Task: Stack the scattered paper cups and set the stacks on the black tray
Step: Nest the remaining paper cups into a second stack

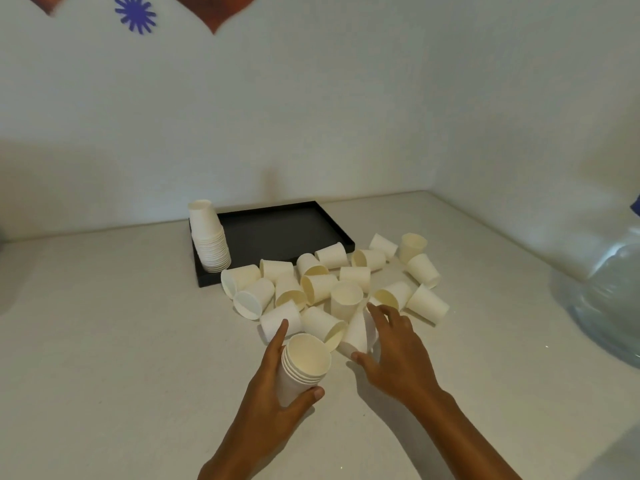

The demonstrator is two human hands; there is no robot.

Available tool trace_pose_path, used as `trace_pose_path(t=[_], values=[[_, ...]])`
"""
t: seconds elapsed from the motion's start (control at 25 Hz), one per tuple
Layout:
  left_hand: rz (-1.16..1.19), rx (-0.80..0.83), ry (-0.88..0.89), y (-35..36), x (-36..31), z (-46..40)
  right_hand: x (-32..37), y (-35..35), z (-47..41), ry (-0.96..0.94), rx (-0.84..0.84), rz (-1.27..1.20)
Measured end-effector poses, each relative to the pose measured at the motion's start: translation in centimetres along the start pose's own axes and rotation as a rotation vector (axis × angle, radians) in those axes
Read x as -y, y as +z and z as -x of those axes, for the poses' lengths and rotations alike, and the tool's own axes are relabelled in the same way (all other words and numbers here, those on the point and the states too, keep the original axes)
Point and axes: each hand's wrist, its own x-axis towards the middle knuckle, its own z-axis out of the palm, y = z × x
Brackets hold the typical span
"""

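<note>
My left hand [277, 386] grips a short stack of white paper cups [304, 362], mouth up, near the table's front. My right hand [394, 351] reaches over a single cup [358, 332] lying on its side, fingers and thumb around it. Several loose white cups [318, 287] lie scattered beyond both hands. The black tray [280, 233] sits behind them against the wall. A tall upside-down stack of cups [209, 237] stands on the tray's left end.
A large clear plastic water bottle [609, 299] lies at the right edge of the white table [104, 341]. A white wall with coloured decorations rises just behind the tray.
</note>
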Motion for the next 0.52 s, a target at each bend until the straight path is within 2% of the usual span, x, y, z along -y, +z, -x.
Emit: trace_pose_path(t=[0.2,0.32,0.52], values=[[-0.055,-0.03,0.016,1.1,-0.1,-0.9,-1.0,0.4,0.6,-0.064,-0.011,-0.108],[-0.098,-0.035,0.013,1.4,0.1,-1.2,-1.9,-1.2,2.1,-0.076,-0.006,-0.293],[-0.219,-0.025,-0.009,1.6,0.3,-1.1,-1.1,-4.5,4.0,-0.156,-0.113,-0.643]])
